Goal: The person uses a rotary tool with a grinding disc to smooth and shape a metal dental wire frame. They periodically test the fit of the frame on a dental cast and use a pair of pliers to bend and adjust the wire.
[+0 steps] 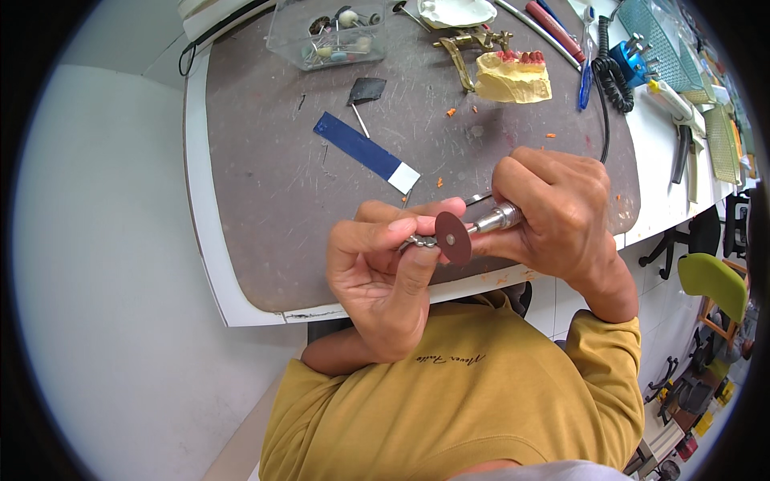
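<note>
My left hand (381,284) pinches a small, lumpy silver metal dental piece (418,240) between thumb and fingertips, near the front edge of the bench mat. My right hand (557,212) is wrapped round a silver rotary handpiece (505,214) that points left. On its tip sits a round reddish-brown cutting disc (452,228), right beside the metal piece. I cannot tell whether disc and metal touch. A thin metal strip or tool (478,198) shows beside my right fingers; its hold is unclear.
A blue strip with a white end (361,148) and a black square sheet (367,90) lie ahead. Farther back stand a clear box of burs (329,50) and a yellow plaster dental model (513,78) on a brass articulator (457,66). A coiled black cord (611,80) lies right.
</note>
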Demonstrator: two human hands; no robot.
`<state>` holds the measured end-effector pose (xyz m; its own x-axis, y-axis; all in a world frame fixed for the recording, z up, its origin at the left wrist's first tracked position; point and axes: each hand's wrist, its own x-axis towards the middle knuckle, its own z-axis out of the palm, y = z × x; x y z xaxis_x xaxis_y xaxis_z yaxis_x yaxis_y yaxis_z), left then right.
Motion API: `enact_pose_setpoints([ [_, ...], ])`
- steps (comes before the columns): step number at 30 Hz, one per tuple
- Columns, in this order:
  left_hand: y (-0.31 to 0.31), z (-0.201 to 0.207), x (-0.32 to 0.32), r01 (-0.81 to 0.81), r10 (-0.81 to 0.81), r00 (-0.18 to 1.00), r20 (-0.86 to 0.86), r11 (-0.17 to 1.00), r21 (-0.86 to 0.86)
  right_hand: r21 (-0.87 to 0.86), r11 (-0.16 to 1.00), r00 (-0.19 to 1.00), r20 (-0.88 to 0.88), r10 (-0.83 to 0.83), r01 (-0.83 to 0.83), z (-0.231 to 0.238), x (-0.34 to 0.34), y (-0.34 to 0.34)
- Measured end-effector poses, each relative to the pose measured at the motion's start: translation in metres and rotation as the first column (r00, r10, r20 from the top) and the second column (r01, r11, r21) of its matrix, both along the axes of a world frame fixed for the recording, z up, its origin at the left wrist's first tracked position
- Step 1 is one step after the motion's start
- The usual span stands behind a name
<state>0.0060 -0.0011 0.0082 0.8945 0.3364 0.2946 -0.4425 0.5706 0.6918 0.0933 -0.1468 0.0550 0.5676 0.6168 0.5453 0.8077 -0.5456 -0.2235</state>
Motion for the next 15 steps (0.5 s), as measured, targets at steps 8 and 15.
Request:
enact_pose_setpoints([
  [8, 0.0006, -0.0019, 0.0002, -0.004, 0.004, 1.000, 0.011, 1.000, 0.011, 0.000, 1.000, 1.000, -0.010, -0.004, 0.004, 0.0010, -0.0007, -0.0008],
  [15, 0.0002, -0.0023, 0.0001, -0.007, 0.008, 1.000, 0.013, 1.000, -0.006, 0.010, 1.000, 1.000, -0.002, -0.005, 0.005, 0.0000, 0.0005, -0.0009],
])
